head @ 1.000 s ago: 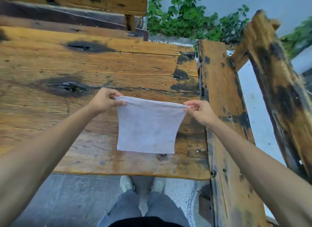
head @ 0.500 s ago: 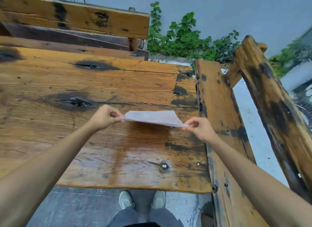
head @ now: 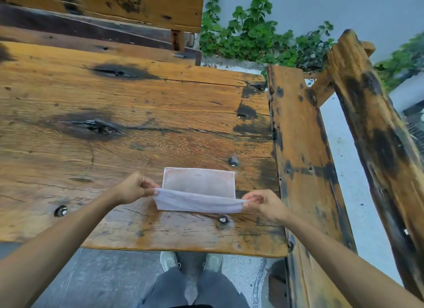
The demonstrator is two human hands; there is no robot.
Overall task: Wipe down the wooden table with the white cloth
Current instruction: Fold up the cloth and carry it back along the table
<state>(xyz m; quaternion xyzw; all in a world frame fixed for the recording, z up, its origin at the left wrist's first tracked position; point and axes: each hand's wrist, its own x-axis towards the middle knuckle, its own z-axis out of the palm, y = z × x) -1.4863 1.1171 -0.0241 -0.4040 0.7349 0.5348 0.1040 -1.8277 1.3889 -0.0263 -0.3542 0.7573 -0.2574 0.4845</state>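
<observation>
The white cloth (head: pixel 198 189) rests on the wooden table (head: pixel 137 115) near its front right corner. Its far half lies flat on the wood. The near half is lifted and stretched into a fold between my hands. My left hand (head: pixel 134 187) pinches the cloth's left near corner. The right near corner is pinched by my right hand (head: pixel 263 203). The tabletop is worn, with dark knots, cracks and black stains.
A wooden bench (head: pixel 302 170) with a slanted backrest (head: pixel 378 124) runs along the table's right side. Another bench (head: pixel 103 5) stands beyond the far edge. Green plants (head: pixel 252 37) grow against a grey wall. My shoes (head: pixel 190 260) stand on the paved floor below the front edge.
The cloth hung upright between my hands a second ago, then swung flat. Now its far half lies on the table and the near half is folded up toward me.
</observation>
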